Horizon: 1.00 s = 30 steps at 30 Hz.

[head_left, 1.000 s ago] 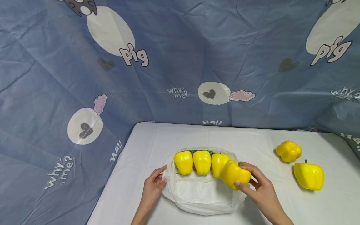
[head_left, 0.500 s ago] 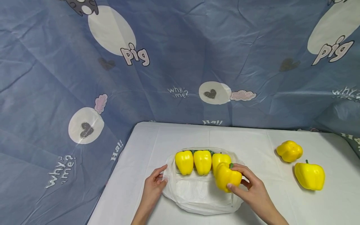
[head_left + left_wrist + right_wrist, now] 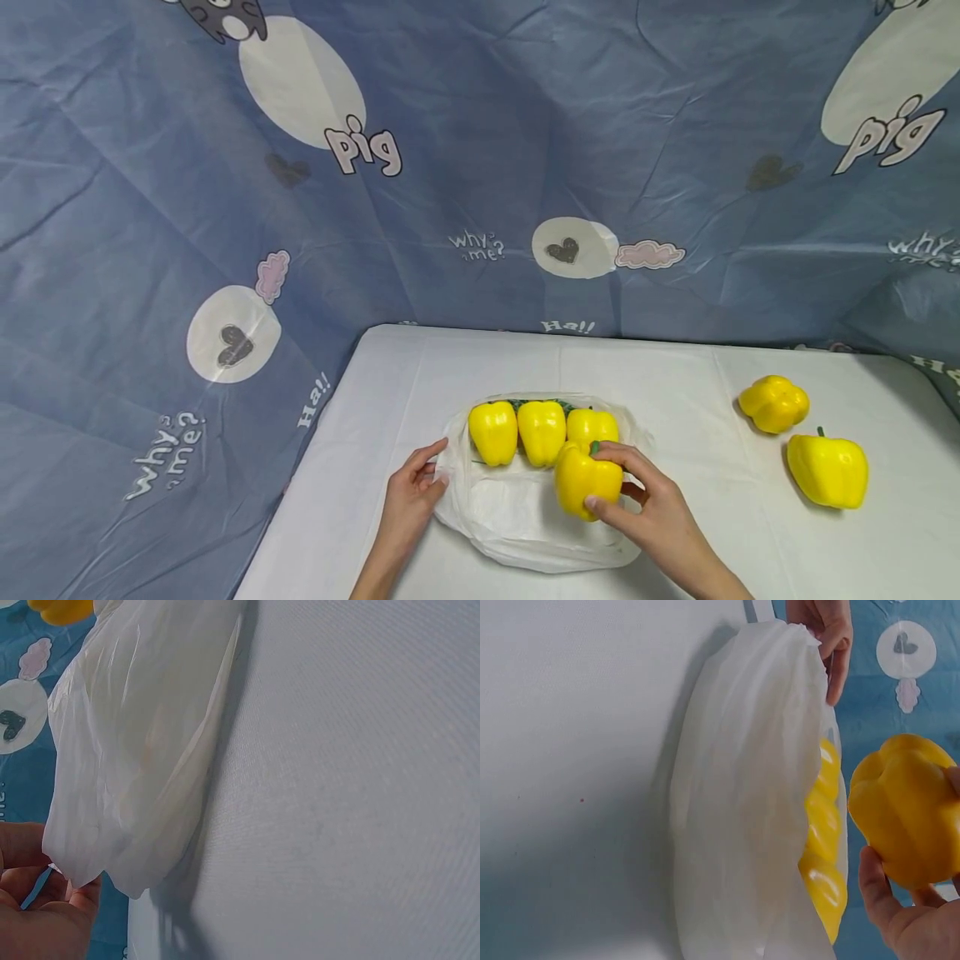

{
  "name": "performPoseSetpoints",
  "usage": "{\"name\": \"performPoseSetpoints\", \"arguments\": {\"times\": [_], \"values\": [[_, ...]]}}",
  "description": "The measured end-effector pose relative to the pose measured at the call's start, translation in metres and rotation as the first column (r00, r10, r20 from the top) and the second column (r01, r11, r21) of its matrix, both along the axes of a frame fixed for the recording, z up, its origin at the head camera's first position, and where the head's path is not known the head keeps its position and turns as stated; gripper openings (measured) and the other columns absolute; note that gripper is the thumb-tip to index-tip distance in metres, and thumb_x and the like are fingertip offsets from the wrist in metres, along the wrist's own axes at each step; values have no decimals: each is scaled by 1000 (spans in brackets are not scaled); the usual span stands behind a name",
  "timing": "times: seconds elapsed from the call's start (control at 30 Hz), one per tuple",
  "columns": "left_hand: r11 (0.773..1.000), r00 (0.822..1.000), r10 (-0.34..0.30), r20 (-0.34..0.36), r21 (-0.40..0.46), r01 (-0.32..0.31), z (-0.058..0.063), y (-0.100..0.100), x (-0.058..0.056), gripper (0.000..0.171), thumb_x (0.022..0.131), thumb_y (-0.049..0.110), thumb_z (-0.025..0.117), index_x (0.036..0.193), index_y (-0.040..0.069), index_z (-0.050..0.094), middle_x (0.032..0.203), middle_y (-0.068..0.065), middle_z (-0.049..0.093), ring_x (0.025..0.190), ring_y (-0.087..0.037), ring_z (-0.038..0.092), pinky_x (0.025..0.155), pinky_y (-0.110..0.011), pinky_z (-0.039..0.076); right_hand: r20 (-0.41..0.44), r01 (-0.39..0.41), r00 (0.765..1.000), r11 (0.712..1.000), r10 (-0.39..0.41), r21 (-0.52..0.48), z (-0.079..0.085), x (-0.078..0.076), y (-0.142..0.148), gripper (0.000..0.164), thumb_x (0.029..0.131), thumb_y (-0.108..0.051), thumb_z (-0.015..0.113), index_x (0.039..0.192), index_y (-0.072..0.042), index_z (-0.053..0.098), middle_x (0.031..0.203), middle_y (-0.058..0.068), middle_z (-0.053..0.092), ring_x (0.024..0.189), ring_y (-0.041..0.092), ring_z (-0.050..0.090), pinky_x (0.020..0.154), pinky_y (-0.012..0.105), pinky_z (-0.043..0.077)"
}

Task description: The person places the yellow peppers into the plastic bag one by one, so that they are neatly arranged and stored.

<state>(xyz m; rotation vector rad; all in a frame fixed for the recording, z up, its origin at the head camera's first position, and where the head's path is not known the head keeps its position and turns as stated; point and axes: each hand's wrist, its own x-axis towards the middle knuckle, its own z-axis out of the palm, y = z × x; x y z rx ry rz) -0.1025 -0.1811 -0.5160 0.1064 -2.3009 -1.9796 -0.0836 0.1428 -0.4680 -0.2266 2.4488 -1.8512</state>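
Note:
A white plastic bag lies with its mouth spread wide on the table. Along its far side sit three yellow bell peppers in a row, with something dark green partly showing behind them. My left hand pinches the bag's left rim between thumb and fingers, seen also in the left wrist view, where the bag covers part of the fingers. Over the bag's right half, my right hand grips another yellow bell pepper, its green stem toward the index finger. The right wrist view has this pepper above the bag's edge.
Two more yellow bell peppers lie on the right of the white table: one pepper on its side farther back, another pepper nearer. A blue printed cloth hangs behind and to the left of the table.
My right hand has carried its pepper leftward and slightly nearer, from the bag's right edge to over its inside. The left hand keeps its place on the rim.

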Motion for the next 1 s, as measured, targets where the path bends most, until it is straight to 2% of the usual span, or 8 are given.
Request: {"name": "performPoseSetpoints", "arguments": {"times": [0.23,0.47,0.63,0.87,1.0], "values": [[1000,1000,-4,3,15,4,1,0,1,50,82,-18,62,128,-1,63,109,-17,60,86,-17,52,67,-16,43,34,-29,999,999,30,-26,-2,-3,-8,45,81,-27,81,121,-22,62,127,-4,57,114,24,54,90,30,50],[999,1000,-5,3,37,5,1,-1,1,49,82,-17,62,129,-3,62,111,-17,60,86,-15,53,68,-16,43,14,-76,997,996,76,-41,-5,-4,-14,45,81,-26,81,121,-19,62,123,-4,58,114,24,54,90,32,50],[999,1000,0,6,37,0,1,-1,1,49,82,-17,63,129,-2,62,109,-17,60,84,-15,53,67,-16,43,-12,-111,994,993,111,-50,-9,-5,-19,43,81,-25,82,119,-23,62,126,-3,58,117,23,53,90,32,50],[1000,1000,2,10,23,-2,-1,-1,0,49,81,-18,62,127,0,64,108,-17,60,84,-17,53,67,-16,44,12,-150,989,987,150,-57,-13,-6,-25,43,80,-24,82,118,-25,64,131,-4,56,121,23,52,91,31,50],[1000,1000,7,26,22,-8,-1,-1,-1,50,81,-19,61,126,2,65,108,-15,60,84,-16,53,66,-16,42,-11,-179,984,982,179,-61,-16,-7,-30,42,80,-24,82,118,-25,63,132,-4,56,122,23,51,91,31,50]]}}
